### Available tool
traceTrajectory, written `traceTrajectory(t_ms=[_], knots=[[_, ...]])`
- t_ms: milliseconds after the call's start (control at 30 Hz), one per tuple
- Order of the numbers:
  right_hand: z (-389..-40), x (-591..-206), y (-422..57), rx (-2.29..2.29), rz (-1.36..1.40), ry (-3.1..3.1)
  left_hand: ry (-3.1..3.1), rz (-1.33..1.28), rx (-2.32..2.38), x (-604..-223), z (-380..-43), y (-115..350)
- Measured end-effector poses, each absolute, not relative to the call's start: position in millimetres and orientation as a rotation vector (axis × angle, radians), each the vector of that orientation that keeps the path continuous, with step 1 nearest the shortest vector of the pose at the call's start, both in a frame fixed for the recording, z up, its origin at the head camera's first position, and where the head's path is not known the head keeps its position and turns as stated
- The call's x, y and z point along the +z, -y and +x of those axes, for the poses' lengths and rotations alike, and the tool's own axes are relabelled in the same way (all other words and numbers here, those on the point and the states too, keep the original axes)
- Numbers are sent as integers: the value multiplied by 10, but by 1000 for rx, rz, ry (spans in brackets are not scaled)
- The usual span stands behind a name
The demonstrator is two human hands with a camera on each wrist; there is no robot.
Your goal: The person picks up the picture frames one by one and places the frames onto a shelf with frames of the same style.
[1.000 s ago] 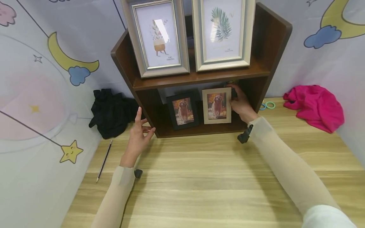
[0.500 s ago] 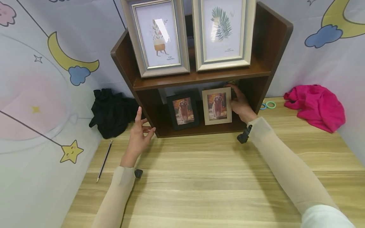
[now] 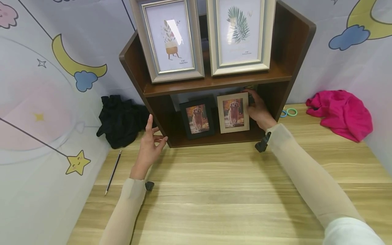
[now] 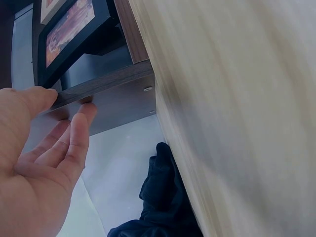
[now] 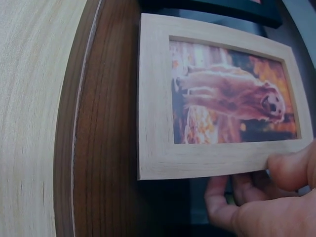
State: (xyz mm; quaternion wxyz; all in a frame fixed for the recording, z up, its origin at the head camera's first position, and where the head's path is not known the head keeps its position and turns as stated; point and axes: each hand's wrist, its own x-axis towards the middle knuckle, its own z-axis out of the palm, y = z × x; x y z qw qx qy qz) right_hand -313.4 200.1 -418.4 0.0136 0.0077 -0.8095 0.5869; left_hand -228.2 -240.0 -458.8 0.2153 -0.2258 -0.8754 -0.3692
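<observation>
My right hand (image 3: 259, 110) grips the light wooden photo frame (image 3: 219, 115) by its right edge, the thumb on the front and the other fingers behind. The frame, with a dog picture in it, stands in the lower compartment of a dark brown shelf (image 3: 214, 84). Left of it leans a black photo frame (image 3: 184, 120) with the same kind of picture. My left hand (image 3: 148, 149) pinches the shelf's left side panel near the bottom. In the left wrist view the thumb (image 4: 42, 98) lies at the panel's front edge and fingertips touch its outer face.
Two larger pale frames (image 3: 199, 44) (image 3: 265, 64) stand on the upper level. Black cloth (image 3: 119, 120) lies left of the shelf, with a pencil (image 3: 113, 173) nearer on the wooden table (image 3: 208, 197). Pink cloth (image 3: 341, 114) and a green ring (image 3: 292, 112) lie at the right.
The light wooden frame has tilted slightly, its lower edge shifting a little to the right under my right hand. My left hand keeps its place on the shelf panel.
</observation>
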Motion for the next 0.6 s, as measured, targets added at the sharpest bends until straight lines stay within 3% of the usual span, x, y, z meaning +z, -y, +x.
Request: traceTrajectory(t_ms=[400,600], knots=[[-3067,-4195,-1993,1895,43,2464,2378,-629,-1018,-4569,-2285,2417],[-2866,-4201,-1962,1876,-9,2520,2294,-623,-987,-4498,-2218,2470]])
